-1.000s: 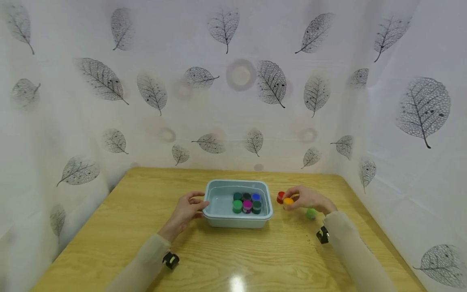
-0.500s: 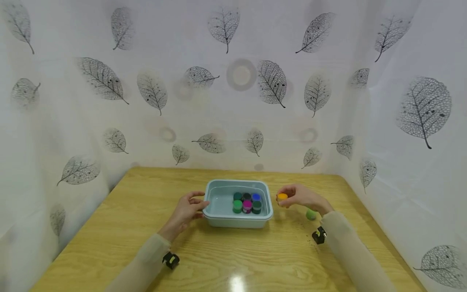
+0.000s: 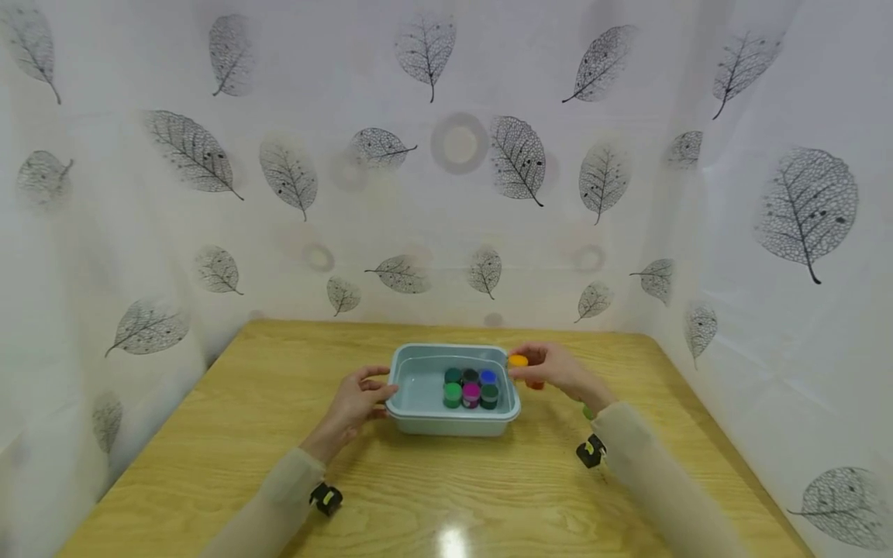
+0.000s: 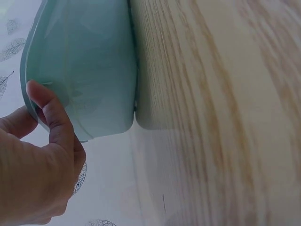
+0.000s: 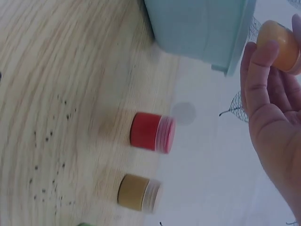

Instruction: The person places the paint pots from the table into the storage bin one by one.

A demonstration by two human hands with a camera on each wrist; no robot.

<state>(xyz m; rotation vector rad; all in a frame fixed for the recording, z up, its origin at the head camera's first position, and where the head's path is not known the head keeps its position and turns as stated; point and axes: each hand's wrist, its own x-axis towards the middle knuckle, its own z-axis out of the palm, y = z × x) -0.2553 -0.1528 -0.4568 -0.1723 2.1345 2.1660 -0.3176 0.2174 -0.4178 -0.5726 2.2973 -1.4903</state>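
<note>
A pale blue-green plastic tub [image 3: 446, 426] stands on the table, with several small paint jars in its right half, among them a magenta jar [image 3: 470, 395] and a blue jar [image 3: 487, 378]. My left hand [image 3: 356, 403] grips the tub's left rim, thumb over the edge, as the left wrist view also shows. Just outside the tub's right rim, my right hand [image 3: 558, 370] pinches an orange paint jar [image 5: 277, 44] between thumb and fingers, raised off the table. Partly hidden behind that hand is a red paint jar [image 5: 151, 132].
An ochre paint jar [image 5: 138, 193] stands beside the red one in the right wrist view. Something green [image 3: 588, 411] shows by the right wrist. Dark specks [image 5: 51, 136] are scattered on the wooden table [image 3: 446, 488]. A leaf-print curtain [image 3: 391, 209] surrounds the table.
My right hand has carried the orange paint jar left and up, from beside the red jar to the tub's right rim. The left hand stays at the tub's left rim.
</note>
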